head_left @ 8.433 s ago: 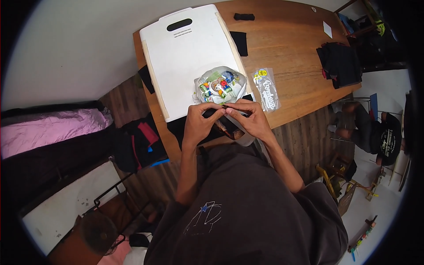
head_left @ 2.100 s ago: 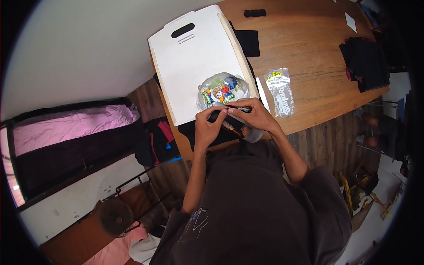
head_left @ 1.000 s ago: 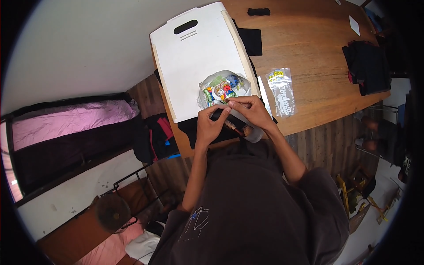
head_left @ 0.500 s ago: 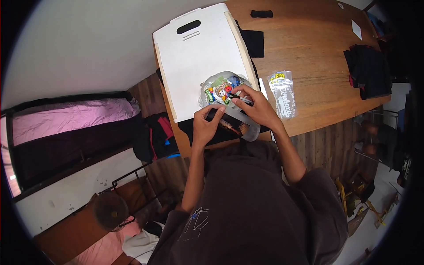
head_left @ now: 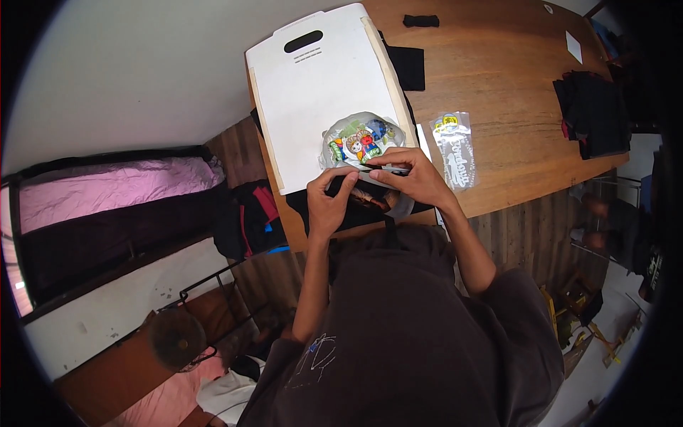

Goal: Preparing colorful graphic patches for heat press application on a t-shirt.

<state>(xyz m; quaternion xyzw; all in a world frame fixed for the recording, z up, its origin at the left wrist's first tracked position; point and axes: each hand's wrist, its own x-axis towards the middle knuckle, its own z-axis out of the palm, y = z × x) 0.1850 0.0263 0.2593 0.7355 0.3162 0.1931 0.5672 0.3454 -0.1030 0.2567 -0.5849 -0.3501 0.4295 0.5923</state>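
A clear film with a colourful cartoon print [head_left: 366, 142] lies near the lower end of a white board [head_left: 320, 92]. At the film's near edge, my left hand [head_left: 330, 201] is closed, thumb and forefinger pinching it. My right hand [head_left: 421, 181] is closed around a slim, dark and silver pen-like tool [head_left: 400, 171], whose tip reaches close to the left fingertips. Below the hands a translucent part of the film [head_left: 403, 207] hangs over dark fabric. The exact kind of tool is too small to tell.
On the wooden table [head_left: 498, 71], right of the board, lies another clear film with white and yellow print [head_left: 452, 149]. Folded dark clothes [head_left: 594, 114] are stacked at the right edge. A small black cloth piece [head_left: 421, 21] and a white paper [head_left: 573, 48] lie farther back.
My right hand has lowered and turned, bringing the tool nearly level and nearer my left fingertips. The film's loose strip below the hands has shifted and shows less.
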